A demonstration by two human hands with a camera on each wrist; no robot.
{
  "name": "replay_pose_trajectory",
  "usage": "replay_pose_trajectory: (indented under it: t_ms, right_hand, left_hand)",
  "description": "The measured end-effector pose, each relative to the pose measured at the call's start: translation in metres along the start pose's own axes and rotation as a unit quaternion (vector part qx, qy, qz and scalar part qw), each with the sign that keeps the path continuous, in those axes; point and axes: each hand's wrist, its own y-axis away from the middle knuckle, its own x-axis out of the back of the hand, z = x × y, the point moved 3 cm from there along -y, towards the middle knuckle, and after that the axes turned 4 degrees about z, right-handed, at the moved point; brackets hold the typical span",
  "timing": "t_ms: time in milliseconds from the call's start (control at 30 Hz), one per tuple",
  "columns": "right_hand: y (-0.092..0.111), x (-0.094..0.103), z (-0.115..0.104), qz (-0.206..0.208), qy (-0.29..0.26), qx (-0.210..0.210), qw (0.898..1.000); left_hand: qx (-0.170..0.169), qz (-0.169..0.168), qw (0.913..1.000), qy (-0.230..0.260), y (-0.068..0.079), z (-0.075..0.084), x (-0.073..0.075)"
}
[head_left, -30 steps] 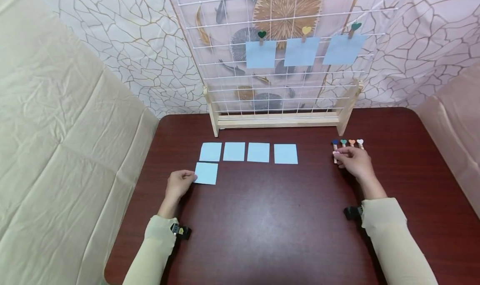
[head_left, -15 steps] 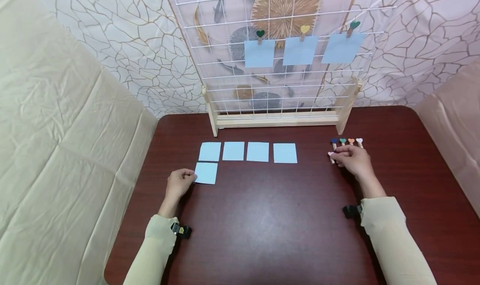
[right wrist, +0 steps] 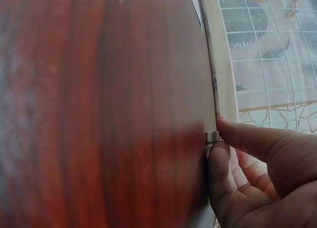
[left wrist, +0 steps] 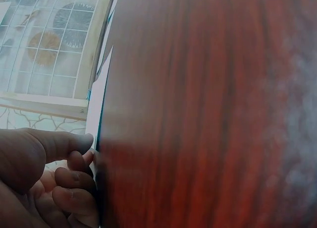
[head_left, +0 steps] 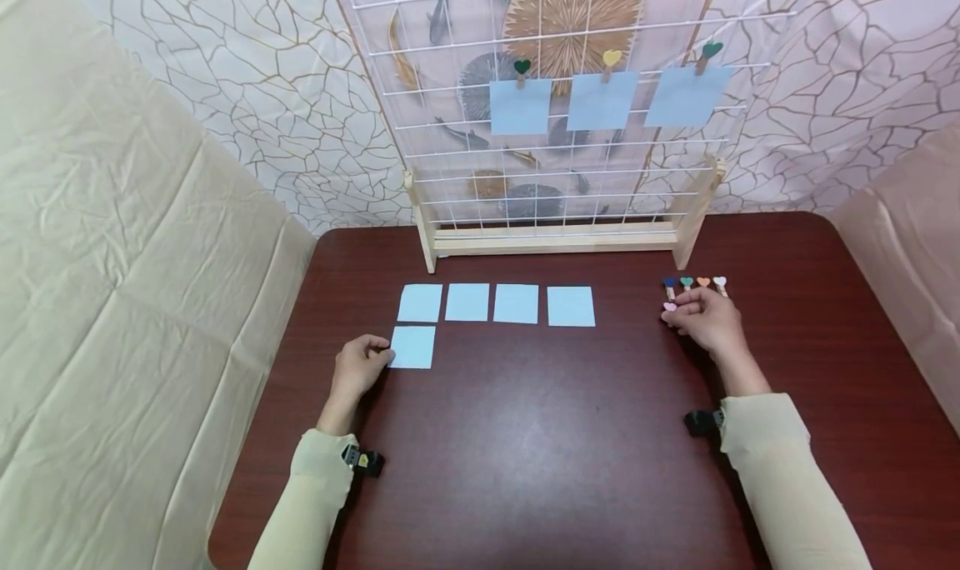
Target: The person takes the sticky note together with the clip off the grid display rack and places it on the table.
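Note:
At the left of the table, my left hand pinches the near left corner of a light blue square paper note between thumb and fingers. The left wrist view shows that note edge-on, with the thumb on its face. On the right, my right hand holds a small wooden clothespin with a pink heart between thumb and index finger. The right wrist view catches only the end of the clothespin. Just beyond lie several more heart clothespins, including a dark blue one and a white one, partly hidden by the fingers.
Several blue notes lie in a row along the middle left. Behind them stands a white wire grid on a wooden base. Three notes hang from it: one under a dark green heart clothespin, the others under yellow and green ones.
The pink-heart clothespin has turned in my right fingers, its heart tipping left and then back. My left hand stays at the note's corner, nearly still.

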Motion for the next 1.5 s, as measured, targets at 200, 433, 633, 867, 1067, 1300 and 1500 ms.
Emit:
replay_pose_trajectory:
  t_ms: [200, 433, 633, 867, 1067, 1300, 1500]
  right_hand:
    - [0.001, 0.000, 0.000, 0.009, -0.018, 0.000, 1.000]
    - [0.004, -0.001, -0.001, 0.021, -0.056, 0.003, 0.998]
    - [0.008, -0.003, -0.010, 0.010, -0.070, 0.020, 0.997]
    - [0.012, -0.006, -0.023, 0.010, -0.045, 0.052, 0.998]
    - [0.010, -0.012, -0.035, 0.002, -0.035, 0.077, 0.996]
    - [0.007, -0.020, -0.056, -0.001, -0.046, 0.108, 0.993]
    - [0.005, -0.029, -0.078, -0.003, -0.019, 0.140, 0.990]
  left_hand:
    - [-0.002, 0.000, 1.0000, 0.003, 0.000, 0.001, 0.001]
    - [0.013, -0.003, 0.9999, 0.008, 0.001, 0.000, 0.001]
    - [0.040, -0.011, 0.9989, 0.024, 0.002, -0.003, -0.001]
    - [0.019, 0.002, 0.9996, 0.019, 0.001, 0.007, -0.002]
    - [-0.008, 0.024, 0.9994, 0.024, 0.002, 0.021, -0.002]
    - [-0.031, 0.035, 0.9978, 0.048, -0.002, 0.040, -0.007]
    - [-0.053, 0.042, 0.9950, 0.073, -0.008, 0.060, -0.015]
